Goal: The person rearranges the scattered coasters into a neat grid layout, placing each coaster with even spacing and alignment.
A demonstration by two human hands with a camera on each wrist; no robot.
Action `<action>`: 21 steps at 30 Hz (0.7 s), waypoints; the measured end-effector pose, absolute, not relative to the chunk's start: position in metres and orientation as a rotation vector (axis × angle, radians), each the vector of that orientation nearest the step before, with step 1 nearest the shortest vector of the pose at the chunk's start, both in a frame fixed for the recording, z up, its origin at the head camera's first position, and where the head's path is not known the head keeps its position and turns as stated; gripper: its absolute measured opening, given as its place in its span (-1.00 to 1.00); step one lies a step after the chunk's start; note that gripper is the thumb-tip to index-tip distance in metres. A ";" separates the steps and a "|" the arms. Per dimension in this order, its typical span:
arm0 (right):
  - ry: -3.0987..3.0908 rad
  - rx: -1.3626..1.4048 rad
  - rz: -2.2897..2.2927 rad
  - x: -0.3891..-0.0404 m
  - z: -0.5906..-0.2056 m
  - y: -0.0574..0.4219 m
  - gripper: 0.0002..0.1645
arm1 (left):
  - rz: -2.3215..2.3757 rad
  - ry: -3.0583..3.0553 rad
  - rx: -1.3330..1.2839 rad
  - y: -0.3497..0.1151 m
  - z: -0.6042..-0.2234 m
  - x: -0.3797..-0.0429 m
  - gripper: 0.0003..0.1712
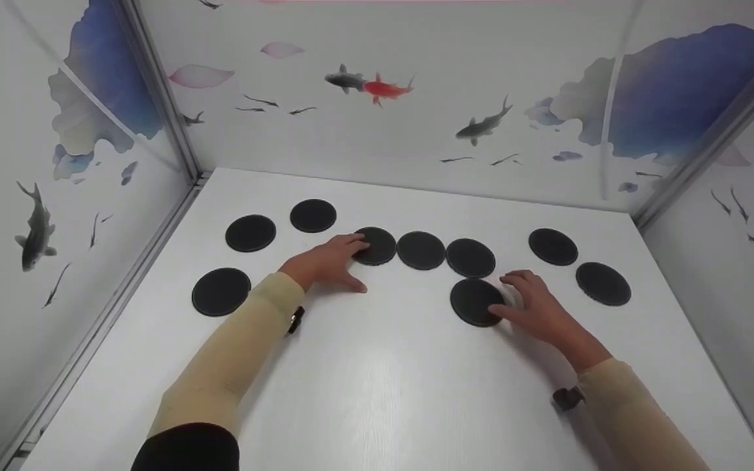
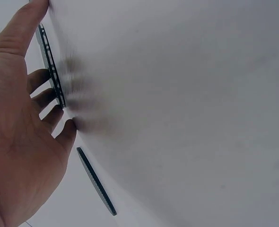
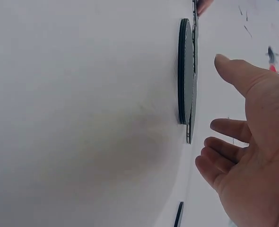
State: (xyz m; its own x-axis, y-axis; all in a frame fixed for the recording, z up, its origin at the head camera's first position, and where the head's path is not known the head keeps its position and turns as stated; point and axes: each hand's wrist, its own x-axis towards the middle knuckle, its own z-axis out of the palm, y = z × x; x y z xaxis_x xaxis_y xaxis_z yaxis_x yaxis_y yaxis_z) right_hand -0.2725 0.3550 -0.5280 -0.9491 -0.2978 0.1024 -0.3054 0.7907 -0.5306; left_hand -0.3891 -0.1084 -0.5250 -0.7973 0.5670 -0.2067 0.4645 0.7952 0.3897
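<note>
My left hand (image 1: 331, 260) has its fingertips on the left part of a flat round black disc (image 1: 378, 247), with the thumb spread away from it over the white table. In the left wrist view the fingers (image 2: 44, 97) bend loosely at the disc's edge (image 2: 52, 66). My right hand (image 1: 537, 307) hovers at the right edge of a nearer black disc (image 1: 474, 303). Seen from the right wrist, thumb and fingers are spread apart, and a gap separates the hand (image 3: 257, 137) from that disc (image 3: 183, 71). Two more discs, one (image 1: 421, 250) and another (image 1: 470, 258), continue the row rightward.
Left of the row lie three black discs: one (image 1: 313, 216) at the back, one (image 1: 251, 233) beside it, one (image 1: 221, 292) nearer. Two more, a rear one (image 1: 553, 246) and a front one (image 1: 603, 284), lie at right. Fish-patterned walls (image 1: 377, 144) enclose the white table (image 1: 377, 392).
</note>
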 end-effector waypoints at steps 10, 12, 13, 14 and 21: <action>-2.828 0.400 0.737 -0.273 -0.531 0.384 -0.39 | 0.465 2.673 0.795 -0.108 -0.524 -0.389 0.25; -2.831 0.377 0.722 -0.273 -0.531 0.395 -0.40 | 0.465 2.674 0.803 -0.108 -0.524 -0.389 0.25; -2.835 0.362 0.721 -0.273 -0.530 0.401 -0.39 | 0.467 2.673 0.805 -0.109 -0.525 -0.390 0.25; -2.843 0.343 0.724 -0.273 -0.530 0.407 -0.38 | 0.465 2.673 0.806 -0.109 -0.525 -0.390 0.25; -2.836 0.239 0.752 -0.275 -0.525 0.451 -0.36 | 0.445 2.674 0.797 -0.107 -0.525 -0.389 0.25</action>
